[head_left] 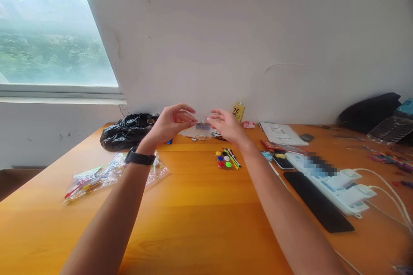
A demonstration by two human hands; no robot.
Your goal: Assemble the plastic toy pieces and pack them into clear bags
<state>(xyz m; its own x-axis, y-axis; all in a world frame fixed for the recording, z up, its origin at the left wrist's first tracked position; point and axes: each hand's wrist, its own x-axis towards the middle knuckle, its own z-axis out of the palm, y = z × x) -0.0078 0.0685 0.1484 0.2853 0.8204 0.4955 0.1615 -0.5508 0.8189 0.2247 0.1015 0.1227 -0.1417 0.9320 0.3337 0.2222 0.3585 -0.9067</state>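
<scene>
Both arms reach forward above the wooden table [180, 219]. My left hand [172, 122], below a wrist with a black watch [140, 157], is raised with its fingers loosely curved and apart. Facing it across a small gap, my right hand [227, 125] has slightly bent, spread fingers. I see nothing held in either. Behind the gap lies clear plastic packaging [202, 127] with a dark item in it, partly hidden by the hands. Nearer, below my right hand, small coloured round pieces [225, 160] lie beside a bunch of thin coloured sticks [232, 158].
To the left are a black plastic bag [124, 131] and a clear bag of colourful parts [97, 177]. On the right lie a white power strip [335, 187] with plugs and cables, a black flat slab [318, 202] and papers [284, 133]. The wall [206, 51] stands behind.
</scene>
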